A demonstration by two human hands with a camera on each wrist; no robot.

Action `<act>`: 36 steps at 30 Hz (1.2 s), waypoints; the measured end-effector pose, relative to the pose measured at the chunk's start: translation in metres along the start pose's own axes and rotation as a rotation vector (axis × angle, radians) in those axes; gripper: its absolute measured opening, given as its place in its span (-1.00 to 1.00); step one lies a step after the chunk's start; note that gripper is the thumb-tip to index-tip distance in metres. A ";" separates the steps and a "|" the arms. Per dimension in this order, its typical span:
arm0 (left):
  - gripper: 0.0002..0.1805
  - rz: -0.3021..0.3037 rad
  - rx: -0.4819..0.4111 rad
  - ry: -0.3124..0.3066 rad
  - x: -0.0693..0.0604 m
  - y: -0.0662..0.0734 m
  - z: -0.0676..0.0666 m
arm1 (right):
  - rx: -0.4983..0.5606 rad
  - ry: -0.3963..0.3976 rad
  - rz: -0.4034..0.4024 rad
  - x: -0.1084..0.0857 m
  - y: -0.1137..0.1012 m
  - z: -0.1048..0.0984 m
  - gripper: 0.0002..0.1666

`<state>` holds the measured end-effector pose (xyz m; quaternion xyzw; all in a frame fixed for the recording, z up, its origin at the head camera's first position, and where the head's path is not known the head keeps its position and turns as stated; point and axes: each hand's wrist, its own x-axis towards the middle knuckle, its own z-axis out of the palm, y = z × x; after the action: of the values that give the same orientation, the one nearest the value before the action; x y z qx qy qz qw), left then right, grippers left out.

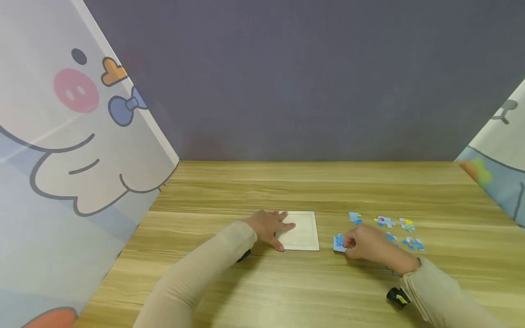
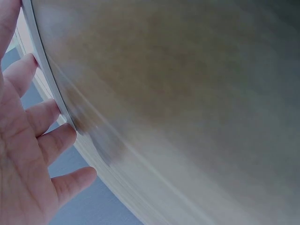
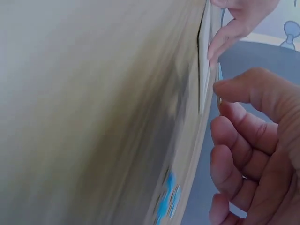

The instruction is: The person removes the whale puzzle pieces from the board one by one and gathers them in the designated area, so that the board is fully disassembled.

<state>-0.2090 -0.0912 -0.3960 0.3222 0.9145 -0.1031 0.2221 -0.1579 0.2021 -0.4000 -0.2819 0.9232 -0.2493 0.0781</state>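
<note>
A white square puzzle tray with a raised rim lies on the table. My left hand rests on its left side, fingers spread; the left wrist view also has the hand with fingertips at the tray's edge. To the right of the tray, my right hand pinches a blue jigsaw piece between thumb and fingers. In the right wrist view, that piece appears edge-on by the thumb tip of the right hand, the other fingers curled.
Several loose jigsaw pieces lie around the right hand: one with a sun, one with a pink swirl, blue ones nearer. The wooden table meets a dark grey wall behind; cartoon-printed panels flank it.
</note>
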 end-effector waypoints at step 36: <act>-0.12 0.018 -0.031 0.024 -0.007 0.004 -0.005 | 0.011 -0.068 0.054 -0.054 0.040 -0.006 -0.83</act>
<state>-0.2033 -0.0904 -0.3889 0.3281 0.9156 -0.0831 0.2172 -0.1341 0.2637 -0.4151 -0.2650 0.9258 -0.2426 0.1176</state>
